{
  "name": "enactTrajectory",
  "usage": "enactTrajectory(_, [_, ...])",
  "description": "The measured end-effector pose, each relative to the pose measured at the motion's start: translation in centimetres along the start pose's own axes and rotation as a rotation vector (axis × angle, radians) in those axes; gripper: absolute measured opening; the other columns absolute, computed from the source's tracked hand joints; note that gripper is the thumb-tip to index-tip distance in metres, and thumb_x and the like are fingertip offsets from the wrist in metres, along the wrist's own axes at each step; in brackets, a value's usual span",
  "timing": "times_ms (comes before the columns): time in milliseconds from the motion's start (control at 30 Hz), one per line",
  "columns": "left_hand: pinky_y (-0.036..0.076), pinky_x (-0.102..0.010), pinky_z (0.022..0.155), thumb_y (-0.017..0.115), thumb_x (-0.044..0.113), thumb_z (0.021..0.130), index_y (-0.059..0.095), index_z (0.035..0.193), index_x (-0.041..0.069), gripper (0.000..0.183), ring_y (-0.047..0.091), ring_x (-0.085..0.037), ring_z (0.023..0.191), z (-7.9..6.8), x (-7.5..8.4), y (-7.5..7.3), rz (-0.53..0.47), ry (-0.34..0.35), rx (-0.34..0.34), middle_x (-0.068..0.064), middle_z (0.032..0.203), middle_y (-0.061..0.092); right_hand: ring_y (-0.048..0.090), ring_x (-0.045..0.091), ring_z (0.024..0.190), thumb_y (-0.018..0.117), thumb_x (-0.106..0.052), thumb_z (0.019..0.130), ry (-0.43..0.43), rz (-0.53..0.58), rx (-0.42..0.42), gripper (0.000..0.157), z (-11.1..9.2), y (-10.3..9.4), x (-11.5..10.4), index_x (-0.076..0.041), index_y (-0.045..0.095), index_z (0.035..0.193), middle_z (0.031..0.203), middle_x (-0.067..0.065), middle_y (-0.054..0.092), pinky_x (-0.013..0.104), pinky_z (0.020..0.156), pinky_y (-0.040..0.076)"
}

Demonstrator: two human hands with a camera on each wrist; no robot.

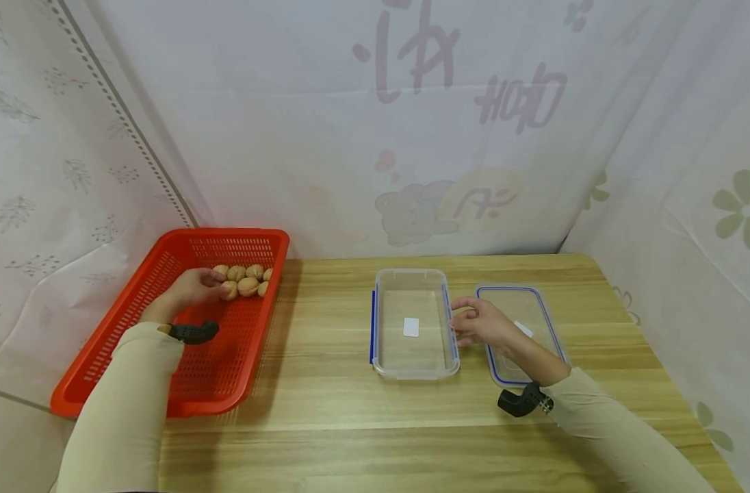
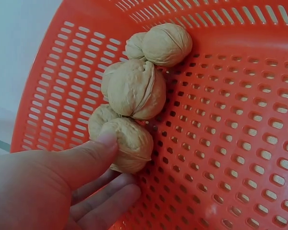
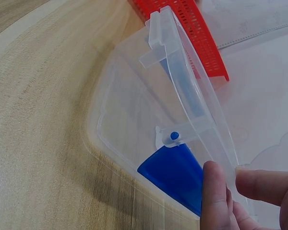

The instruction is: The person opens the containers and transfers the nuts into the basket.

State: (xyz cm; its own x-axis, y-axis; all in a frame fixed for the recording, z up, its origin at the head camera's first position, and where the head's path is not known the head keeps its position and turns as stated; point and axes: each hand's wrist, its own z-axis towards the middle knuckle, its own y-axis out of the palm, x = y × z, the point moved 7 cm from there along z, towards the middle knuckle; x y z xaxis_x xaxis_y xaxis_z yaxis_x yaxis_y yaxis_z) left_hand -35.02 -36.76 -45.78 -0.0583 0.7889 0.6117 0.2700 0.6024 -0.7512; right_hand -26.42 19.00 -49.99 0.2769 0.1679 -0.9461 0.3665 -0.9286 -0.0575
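Observation:
My left hand (image 1: 193,287) reaches into the red plastic basket (image 1: 270,329), among several walnuts (image 1: 248,286) gathered at its right side. In the left wrist view, its thumb lies on the nearest walnut (image 2: 128,143) with the other fingers curled below it, pinching it. At the middle of the table stands a clear rectangular food container (image 1: 417,373) with blue side clips and a white label inside. My right hand (image 1: 482,325) pinches its right wall; in the right wrist view, thumb and fingers lie on opposite sides of the rim, by a blue clip (image 3: 175,175).
A clear lid (image 1: 516,298) with a blue seal lies flat on the wooden table (image 1: 326,404), partly under my right hand and forearm. Printed white cloth (image 1: 326,137) hangs behind the table and along both sides.

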Motion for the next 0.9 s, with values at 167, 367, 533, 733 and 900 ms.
enactTrajectory(167, [0.054,-0.051,0.092,0.067,0.024,0.1,0.048,0.133,-0.016,0.055,0.066,-0.036,0.101,-0.1,-0.2,0.1,-0.001,-0.006,-0.009,-0.037,0.123,0.059,0.062,0.016,0.082,0.059,0.001,0.1,-0.005,0.005,-0.008,0.047,0.0,0.1,0.0,0.011,0.037,0.141,0.099,0.011,0.064,0.03,0.071,0.061])
enactTrajectory(367, [0.058,-0.047,0.087,0.062,0.02,0.103,0.047,0.133,-0.019,0.051,0.067,-0.037,0.102,-0.2,0.2,-0.2,-0.042,-0.011,-0.011,-0.039,0.125,0.057,0.063,0.015,0.082,0.059,0.001,0.1,-0.002,0.001,-0.008,0.048,0.0,0.2,0.0,0.011,0.037,0.141,0.099,0.011,0.064,0.03,0.071,0.061])
enactTrajectory(533, [0.06,-0.045,0.082,0.054,0.023,0.107,0.047,0.131,-0.019,0.05,0.067,-0.038,0.097,-0.5,0.9,-1.1,-0.029,-0.015,0.029,-0.038,0.119,0.059,0.066,0.017,0.083,0.06,0.001,0.1,0.005,-0.028,0.005,0.047,0.0,-0.1,-0.1,0.011,0.039,0.14,0.102,0.014,0.066,0.033,0.073,0.062])
enactTrajectory(733, [0.053,-0.045,0.081,0.05,0.03,0.108,0.054,0.128,-0.013,0.048,0.061,-0.043,0.104,-0.8,3.7,-2.4,0.071,0.03,0.112,-0.034,0.12,0.06,0.067,0.024,0.086,0.06,-0.01,0.103,-0.008,-0.122,0.027,0.048,0.0,-0.9,-1.2,0.012,0.04,0.14,0.104,0.019,0.063,0.042,0.077,0.062])
enactTrajectory(900, [0.05,-0.056,0.086,0.048,0.031,0.108,0.056,0.128,-0.009,0.046,0.058,-0.045,0.106,-0.6,7.5,-3.4,0.11,0.1,0.227,-0.033,0.122,0.057,0.066,0.03,0.092,0.058,-0.017,0.105,-0.076,-0.25,0.082,0.05,0.1,-2.7,-3.6,0.013,0.039,0.141,0.11,0.023,0.06,0.044,0.079,0.062])
